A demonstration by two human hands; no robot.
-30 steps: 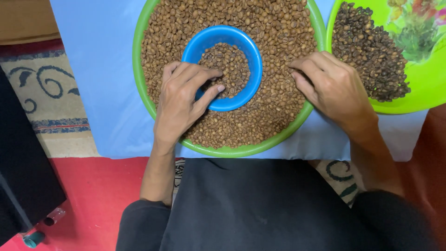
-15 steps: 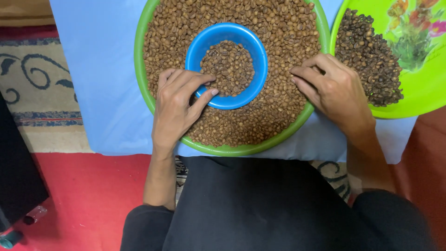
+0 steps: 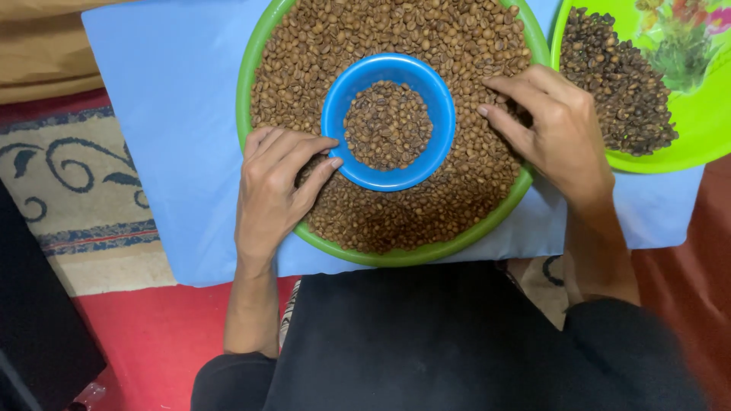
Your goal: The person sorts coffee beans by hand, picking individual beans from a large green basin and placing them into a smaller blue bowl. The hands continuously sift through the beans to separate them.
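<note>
A round green tray (image 3: 247,84) is filled with light brown beans (image 3: 396,30). In its middle stands a blue bowl (image 3: 438,106) holding more of the same beans. My left hand (image 3: 276,186) lies flat on the beans at the tray's lower left, fingers spread, fingertips next to the blue bowl's rim. My right hand (image 3: 550,129) rests on the beans at the tray's right side, fingers pointing left toward the bowl. Neither hand visibly grips anything.
A second green tray (image 3: 685,129) at upper right holds a heap of darker beans (image 3: 620,84). Both trays sit on a light blue cloth (image 3: 167,114) over a patterned rug (image 3: 68,183) and red mat (image 3: 152,335). A black object (image 3: 34,335) stands at left.
The view has shifted slightly, so everything sits a little more to the right. Both hands stay on the beans with only small finger movements.
</note>
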